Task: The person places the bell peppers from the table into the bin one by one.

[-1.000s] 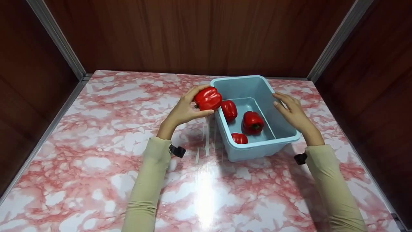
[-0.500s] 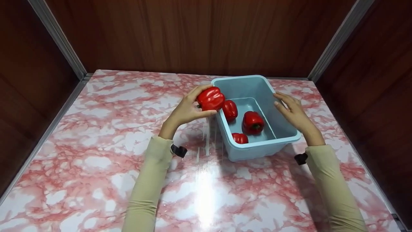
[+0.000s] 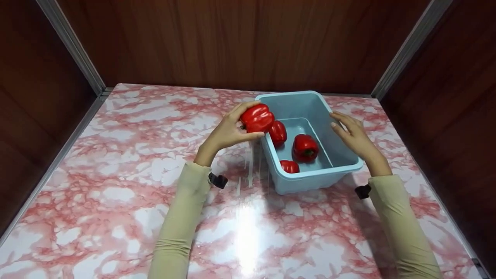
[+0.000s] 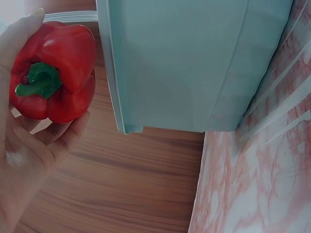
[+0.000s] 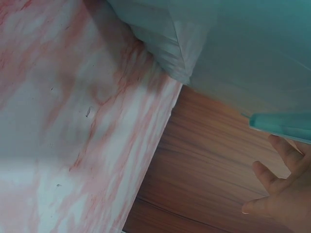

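Left hand (image 3: 226, 133) grips pepper (image 3: 257, 118) at bin (image 3: 306, 181) rim; right hand (image 3: 354, 135), fingers straight, steadies far wall. Likely loading step; next: clear rim, release inside.

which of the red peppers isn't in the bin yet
The red pepper gripped in the left hand, held at the blue bin's left rim. The other three peppers lie on the bin's floor.

Glossy red bell pepper (image 3: 257, 117), green stem toward the palm, at the light-blue bin's (image 3: 341, 166) left rim.
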`<action>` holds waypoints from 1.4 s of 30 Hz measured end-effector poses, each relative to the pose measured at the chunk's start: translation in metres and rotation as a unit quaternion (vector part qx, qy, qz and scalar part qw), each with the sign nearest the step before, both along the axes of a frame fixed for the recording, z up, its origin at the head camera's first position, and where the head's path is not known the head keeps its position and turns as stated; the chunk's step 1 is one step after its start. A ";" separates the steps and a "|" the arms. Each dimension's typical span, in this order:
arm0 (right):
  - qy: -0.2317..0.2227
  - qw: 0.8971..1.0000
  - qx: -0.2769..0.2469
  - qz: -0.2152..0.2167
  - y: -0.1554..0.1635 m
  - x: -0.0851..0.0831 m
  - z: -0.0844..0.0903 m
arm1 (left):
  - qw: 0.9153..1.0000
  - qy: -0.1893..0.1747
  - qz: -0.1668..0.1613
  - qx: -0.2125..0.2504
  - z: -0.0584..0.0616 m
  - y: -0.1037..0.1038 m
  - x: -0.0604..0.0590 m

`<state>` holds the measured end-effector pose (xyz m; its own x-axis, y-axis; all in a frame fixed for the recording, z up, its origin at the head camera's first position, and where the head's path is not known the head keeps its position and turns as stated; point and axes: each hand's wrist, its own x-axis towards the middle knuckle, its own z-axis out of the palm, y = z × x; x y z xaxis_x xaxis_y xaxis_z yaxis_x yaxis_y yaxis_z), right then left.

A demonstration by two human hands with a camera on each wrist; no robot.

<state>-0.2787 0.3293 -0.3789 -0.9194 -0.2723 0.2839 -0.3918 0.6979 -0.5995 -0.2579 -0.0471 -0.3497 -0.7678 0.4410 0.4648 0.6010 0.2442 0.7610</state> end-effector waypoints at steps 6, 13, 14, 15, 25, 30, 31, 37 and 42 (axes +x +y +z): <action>-0.008 1.000 -0.002 -0.002 0.001 0.000 -0.001 | 1.000 0.007 -0.003 -0.006 0.001 0.004 -0.001; -0.007 1.000 -0.002 -0.005 0.001 0.000 -0.001 | 1.000 0.006 0.003 -0.005 -0.015 0.008 -0.018; -0.008 1.000 -0.002 -0.005 0.001 0.000 -0.001 | 1.000 0.007 0.003 -0.004 -0.019 0.009 -0.022; -0.010 1.000 -0.003 -0.006 0.001 0.001 -0.001 | 1.000 0.007 0.003 -0.003 -0.023 0.010 -0.026; 0.011 1.000 -0.001 -0.001 0.001 0.000 -0.002 | 1.000 0.020 -0.010 0.002 -0.027 0.011 -0.030; 0.006 1.000 0.002 0.000 0.002 -0.002 -0.002 | 1.000 0.025 -0.013 0.002 -0.027 0.011 -0.030; 0.007 1.000 0.003 -0.001 0.002 -0.002 -0.002 | 1.000 0.025 -0.014 0.002 -0.026 0.012 -0.030; 0.004 1.000 0.002 -0.001 0.002 -0.002 -0.001 | 1.000 0.016 -0.017 -0.003 -0.009 0.013 -0.014; 0.005 1.000 -0.002 0.002 0.002 -0.002 -0.002 | 1.000 0.008 -0.022 -0.003 0.002 0.014 -0.003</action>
